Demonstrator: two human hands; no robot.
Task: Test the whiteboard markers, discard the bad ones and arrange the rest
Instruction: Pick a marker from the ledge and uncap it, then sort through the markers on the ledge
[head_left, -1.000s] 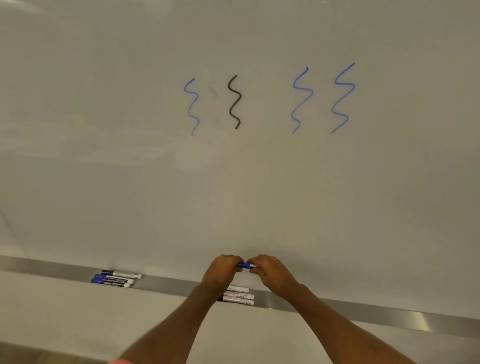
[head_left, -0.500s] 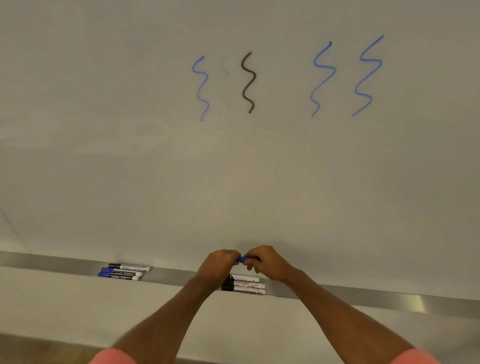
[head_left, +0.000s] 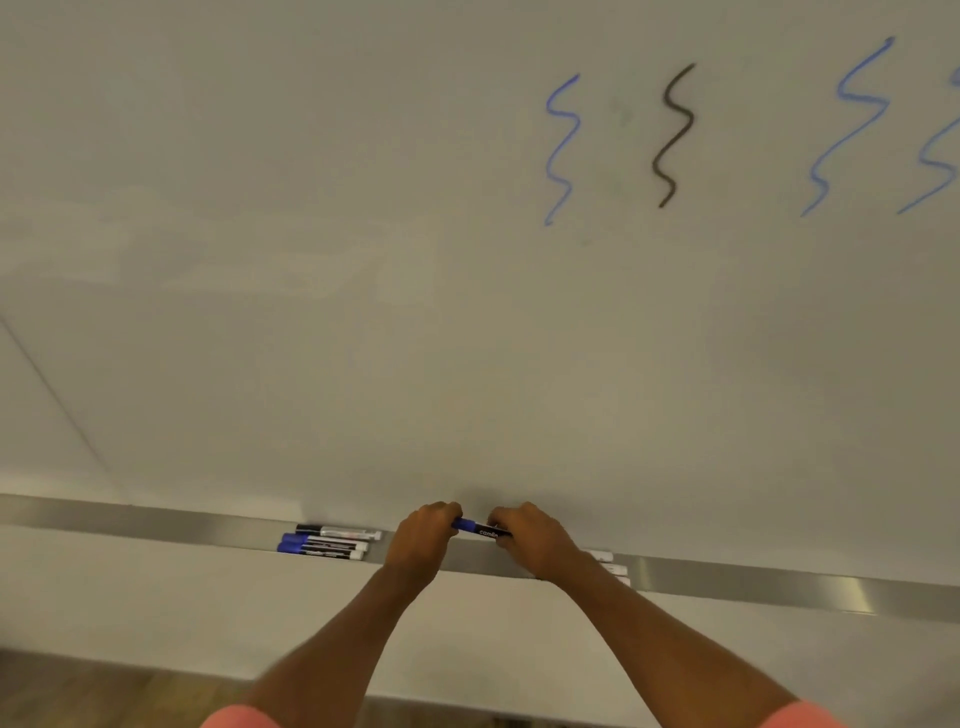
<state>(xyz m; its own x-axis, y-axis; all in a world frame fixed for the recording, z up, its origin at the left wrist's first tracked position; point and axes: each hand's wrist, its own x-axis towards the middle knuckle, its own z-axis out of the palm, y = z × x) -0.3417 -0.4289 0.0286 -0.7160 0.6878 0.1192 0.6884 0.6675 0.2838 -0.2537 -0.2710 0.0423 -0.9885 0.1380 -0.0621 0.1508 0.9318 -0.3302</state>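
Note:
A blue marker (head_left: 480, 530) is held level just above the metal tray (head_left: 156, 522), one end in each hand. My left hand (head_left: 423, 540) grips its blue cap end and my right hand (head_left: 530, 540) grips the barrel. Three markers (head_left: 327, 543), one with a black cap and two with blue caps, lie side by side in the tray to the left of my hands. More markers (head_left: 610, 566) lie in the tray behind my right wrist, mostly hidden. The whiteboard (head_left: 363, 260) carries blue squiggles (head_left: 561, 150) and one dark squiggle (head_left: 675, 135).
The tray runs along the whiteboard's lower edge, with bare metal at the far right (head_left: 831, 597). Below it is a pale wall (head_left: 156, 597), and a strip of wooden floor (head_left: 78, 691) shows at the bottom left.
The view has swung to the left, so the squiggles now sit at the upper right. My hands, still on the blue marker, have shifted left along the tray toward the three-marker group.

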